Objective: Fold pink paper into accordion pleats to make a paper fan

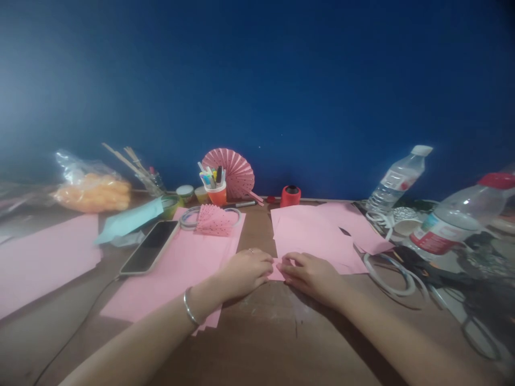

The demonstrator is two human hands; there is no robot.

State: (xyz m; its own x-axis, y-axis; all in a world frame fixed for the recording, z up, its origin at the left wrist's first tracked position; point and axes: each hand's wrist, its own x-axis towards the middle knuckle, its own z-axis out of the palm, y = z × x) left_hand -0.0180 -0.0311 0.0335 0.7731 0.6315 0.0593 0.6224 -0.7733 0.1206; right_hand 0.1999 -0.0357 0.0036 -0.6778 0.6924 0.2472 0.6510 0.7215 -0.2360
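Note:
A narrow piece of pink paper (276, 272) lies on the table between my two hands. My left hand (248, 272), with a ring on one finger, has its fingers curled together on the paper's left end. On the other end, the fingers of my right hand (308, 274) are bent and pressed down. My palms and fingers hide much of the paper. Just beyond the right hand are loose pink sheets (314, 230). To the left, under my forearm, a stack of pink sheets (177, 284) is spread.
A phone (152, 247) with a cable rests on the left stack, near a dotted pink folded paper (216, 221). Behind stand a cup of pens (216, 192), a pink pleated fan (230, 169) and a red container (290, 197). Bottles (398, 182) and white coils (392, 279) are right.

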